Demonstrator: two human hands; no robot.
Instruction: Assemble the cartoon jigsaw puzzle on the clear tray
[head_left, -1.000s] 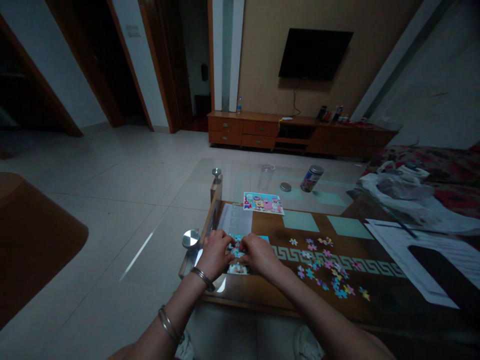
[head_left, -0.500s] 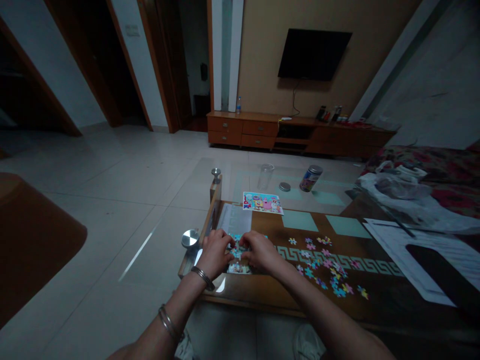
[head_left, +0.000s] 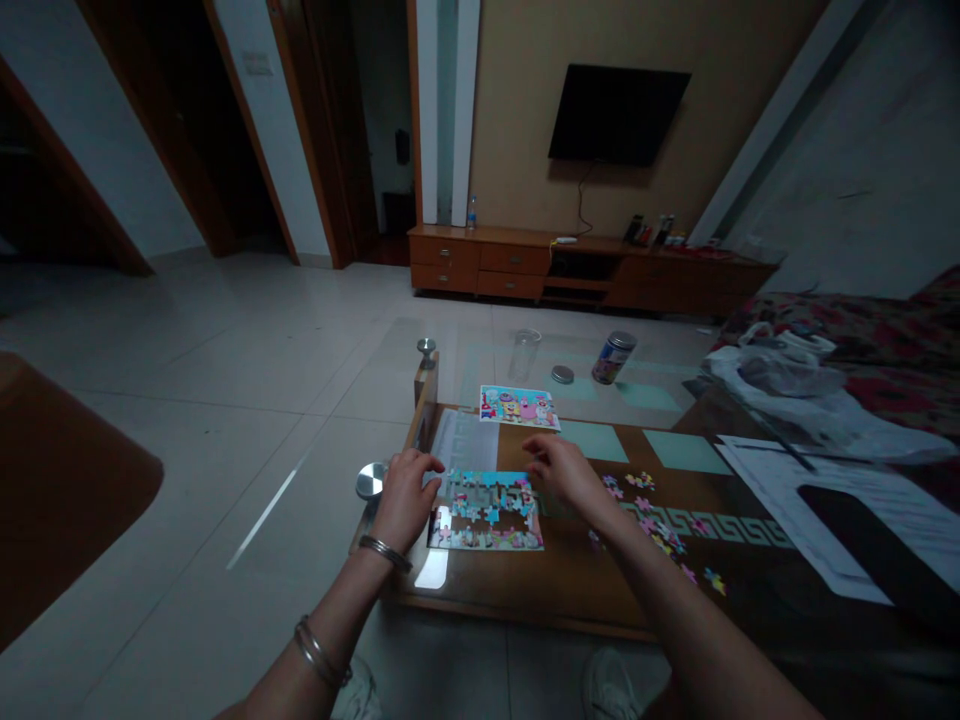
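Hands point(head_left: 405, 497) moved apart, partly assembled puzzle point(head_left: 492, 516) now exposed between them

No legible text: printed lines on white sheets point(head_left: 775, 480) too faint, can label point(head_left: 611, 361) too small (bottle label point(head_left: 472, 216) likewise unreadable)

a: what's on the glass-topped table point(head_left: 570, 592)?
b: a gappy, part-joined puzzle point(head_left: 492, 516) at the left end, loose pieces point(head_left: 664, 538) to its right, and a picture card point(head_left: 519, 408) behind it.
a: and farther back?
b: a clear cylinder point(head_left: 523, 357), a round lid point(head_left: 562, 374) and an upright printed can point(head_left: 613, 358). papers point(head_left: 862, 476) lie at the right.
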